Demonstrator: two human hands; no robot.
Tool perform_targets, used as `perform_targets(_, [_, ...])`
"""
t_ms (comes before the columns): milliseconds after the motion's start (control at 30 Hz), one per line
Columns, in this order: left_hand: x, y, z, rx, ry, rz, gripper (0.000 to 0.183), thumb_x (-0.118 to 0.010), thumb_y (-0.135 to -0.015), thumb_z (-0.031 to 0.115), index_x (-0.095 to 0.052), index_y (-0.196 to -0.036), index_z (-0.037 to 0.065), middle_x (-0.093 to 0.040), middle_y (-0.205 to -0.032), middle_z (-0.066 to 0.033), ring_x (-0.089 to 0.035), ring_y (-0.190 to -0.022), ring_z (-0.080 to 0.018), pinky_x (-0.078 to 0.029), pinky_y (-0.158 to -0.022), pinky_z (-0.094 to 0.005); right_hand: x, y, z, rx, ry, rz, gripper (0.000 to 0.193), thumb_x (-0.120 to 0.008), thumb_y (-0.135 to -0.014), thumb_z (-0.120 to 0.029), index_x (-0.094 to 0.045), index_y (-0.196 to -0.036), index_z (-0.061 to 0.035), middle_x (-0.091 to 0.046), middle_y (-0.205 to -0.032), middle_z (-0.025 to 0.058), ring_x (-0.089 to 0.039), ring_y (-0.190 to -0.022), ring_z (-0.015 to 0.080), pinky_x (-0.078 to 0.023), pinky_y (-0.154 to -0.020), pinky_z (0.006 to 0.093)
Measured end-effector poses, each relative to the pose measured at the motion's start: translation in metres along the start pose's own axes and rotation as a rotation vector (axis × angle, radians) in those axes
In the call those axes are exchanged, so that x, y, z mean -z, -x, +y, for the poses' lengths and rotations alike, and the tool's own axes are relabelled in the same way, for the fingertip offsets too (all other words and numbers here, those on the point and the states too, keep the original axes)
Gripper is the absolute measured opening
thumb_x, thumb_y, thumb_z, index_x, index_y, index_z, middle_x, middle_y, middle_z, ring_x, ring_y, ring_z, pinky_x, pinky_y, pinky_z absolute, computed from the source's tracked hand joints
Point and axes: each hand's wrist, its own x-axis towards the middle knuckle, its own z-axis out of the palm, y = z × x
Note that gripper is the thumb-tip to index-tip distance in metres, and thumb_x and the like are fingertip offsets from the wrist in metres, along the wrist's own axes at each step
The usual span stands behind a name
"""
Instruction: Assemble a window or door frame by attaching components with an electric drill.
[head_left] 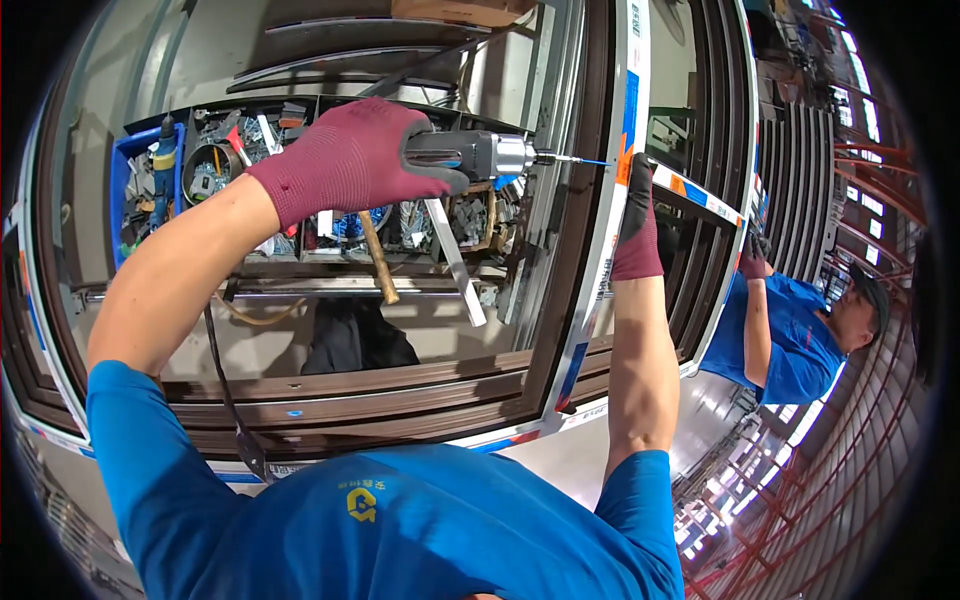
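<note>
My left hand (350,160), in a maroon glove with a dark palm, is closed around a power drill (482,155). The drill lies level with its silver chuck and long thin bit (570,158) pointing right. The bit's blue end meets a bar of a brown window frame (612,190), which carries white, blue and orange protective tape, close to where a crossbar (700,197) joins. On the far side of that bar, my right hand (638,225) grips the frame beside the joint. Its fingers are partly hidden.
Below the drill, a parts tray (225,262) holds screws, metal pieces and tools, including a wooden-handled tool (378,258) and a blue bin (122,190). A dark cable (218,370) hangs near my left arm. At the right, a co-worker (775,330) in blue stands by the frame.
</note>
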Motion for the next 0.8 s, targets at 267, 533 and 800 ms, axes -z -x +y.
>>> perform_targets(267, [0.0,-0.003,0.001,-0.005,-0.119,-0.032,0.077,-0.077,-0.083,0.065,-0.066,-0.134,0.008,-0.073,-0.112,-0.0192,-0.071,-0.111,-0.0359,-0.056,-0.098,-0.048,0.016,-0.015,0.013,0.091,0.076,0.149,0.056,-0.077,-0.089,-0.062,-0.069,-0.121,-0.0167,-0.072,-0.101,0.0027,-0.072,-0.088,0.0182,-0.062,-0.075,0.0354])
perform_targets(533, [0.004,-0.009,0.006,-0.01,-0.236,-0.031,0.092,-0.067,-0.088,0.074,-0.056,-0.147,0.003,-0.065,-0.135,-0.0238,-0.061,-0.132,-0.0357,-0.048,-0.113,-0.0456,0.036,-0.028,0.013,0.129,0.117,0.132,0.06,-0.076,-0.089,-0.064,-0.068,-0.121,-0.0136,-0.072,-0.101,0.0058,-0.073,-0.088,0.0202,-0.063,-0.075,0.0364])
perform_targets(800, [0.007,-0.01,0.001,-0.02,-0.288,-0.016,0.093,-0.065,-0.089,0.074,-0.055,-0.148,0.003,-0.064,-0.137,-0.0228,-0.061,-0.132,-0.0338,-0.048,-0.114,-0.044,0.005,-0.011,0.01,0.068,0.076,0.077,0.062,-0.076,-0.088,-0.065,-0.067,-0.123,-0.0141,-0.072,-0.101,0.0056,-0.073,-0.087,0.0207,-0.063,-0.075,0.0367])
